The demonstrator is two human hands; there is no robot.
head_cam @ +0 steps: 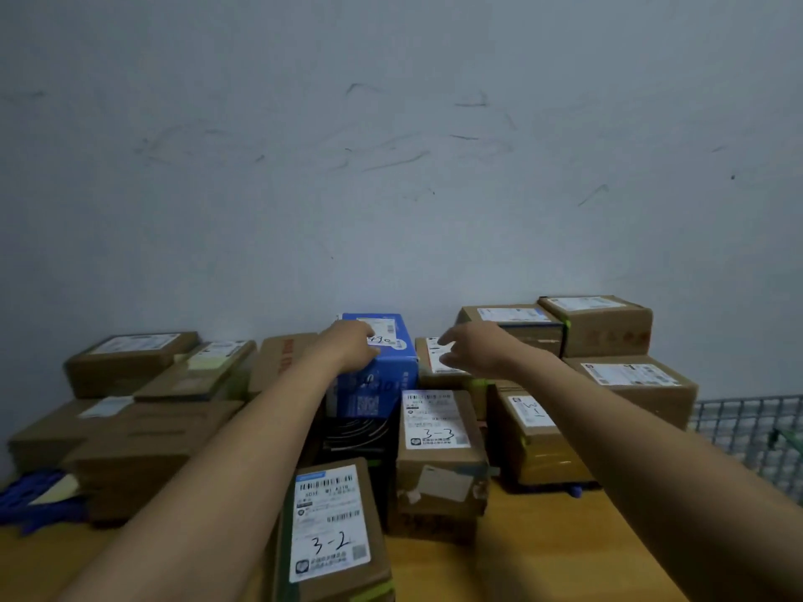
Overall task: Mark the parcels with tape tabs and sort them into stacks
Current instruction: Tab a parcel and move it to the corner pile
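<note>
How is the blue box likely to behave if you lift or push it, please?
The blue box looks like stiff, square-edged cardboard, so it should probably hold its shape. It sits high on a dark item, so a sideways push might tip it. Its printed faces look smooth, perhaps slightly slippery.

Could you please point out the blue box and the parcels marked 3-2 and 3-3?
blue box (391, 380): head view, its blue front face.
parcel marked 3-2 (331, 521): head view, its white label.
parcel marked 3-3 (434, 421): head view, its white label.
</note>
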